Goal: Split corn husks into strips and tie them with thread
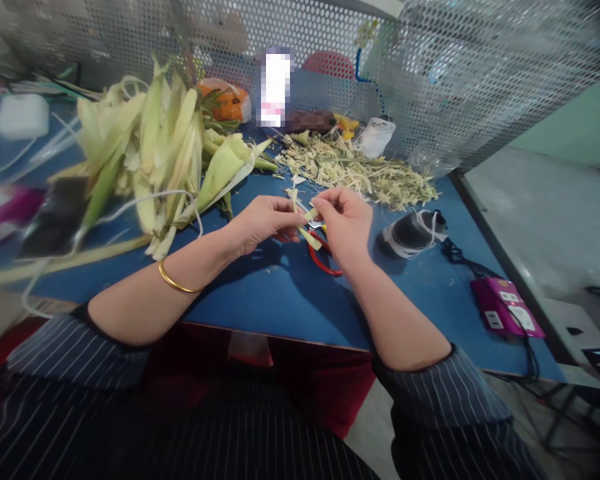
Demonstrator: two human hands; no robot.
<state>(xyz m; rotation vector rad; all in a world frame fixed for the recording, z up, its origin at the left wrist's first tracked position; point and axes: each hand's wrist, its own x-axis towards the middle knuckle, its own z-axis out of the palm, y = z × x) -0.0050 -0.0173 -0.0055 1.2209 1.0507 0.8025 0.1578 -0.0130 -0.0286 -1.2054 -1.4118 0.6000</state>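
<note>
Between my two hands, above the blue table, are narrow pale-green strips of corn husk (310, 239). My left hand (270, 220) pinches the strips between thumb and fingers. My right hand (347, 220) closes thumb and forefinger on the upper end of a strip. Red-handled scissors (325, 267) lie on the table just under my hands, their blades partly hidden. Beyond my hands spreads a heap of cut husk scraps (345, 167). A large bunch of whole corn husks (165, 147) lies to the left, with one broad green husk (227, 167) nearest my left hand.
A dark roll wrapped with white cord (413, 233) and a purple power socket box (507, 307) sit at the right. A perforated metal screen (320, 33) closes off the back. A white cable (145, 198) crosses the husks. An orange packet (225, 100) stands behind.
</note>
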